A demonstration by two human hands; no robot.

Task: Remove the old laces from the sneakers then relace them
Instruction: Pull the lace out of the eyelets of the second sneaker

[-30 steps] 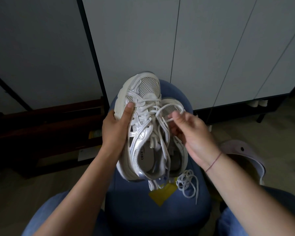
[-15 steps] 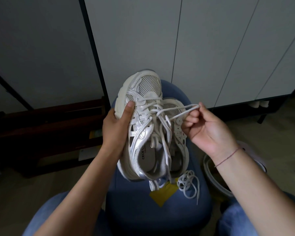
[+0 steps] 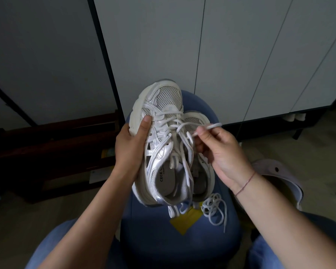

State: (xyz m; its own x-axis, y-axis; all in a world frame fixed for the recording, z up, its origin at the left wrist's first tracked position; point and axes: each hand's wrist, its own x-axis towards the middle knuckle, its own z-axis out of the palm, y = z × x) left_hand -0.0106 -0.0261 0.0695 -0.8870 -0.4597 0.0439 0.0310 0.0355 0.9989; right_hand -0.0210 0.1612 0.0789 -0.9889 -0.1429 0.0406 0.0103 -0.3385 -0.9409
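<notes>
Sneaker (image 3: 163, 131), lifted over the near blue stool (image 3: 182, 243): left hand (image 3: 131, 146) wraps its left side, right hand (image 3: 220, 152) pinches a lace (image 3: 211, 126) loop (fingers curled). Draw it rightward steadily, bracing against the pull.

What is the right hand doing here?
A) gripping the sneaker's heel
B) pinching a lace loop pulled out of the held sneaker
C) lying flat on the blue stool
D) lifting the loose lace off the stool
B: the right hand pinches a loop of lace stretched sideways from the sneaker that the left hand grips by its side.
</notes>
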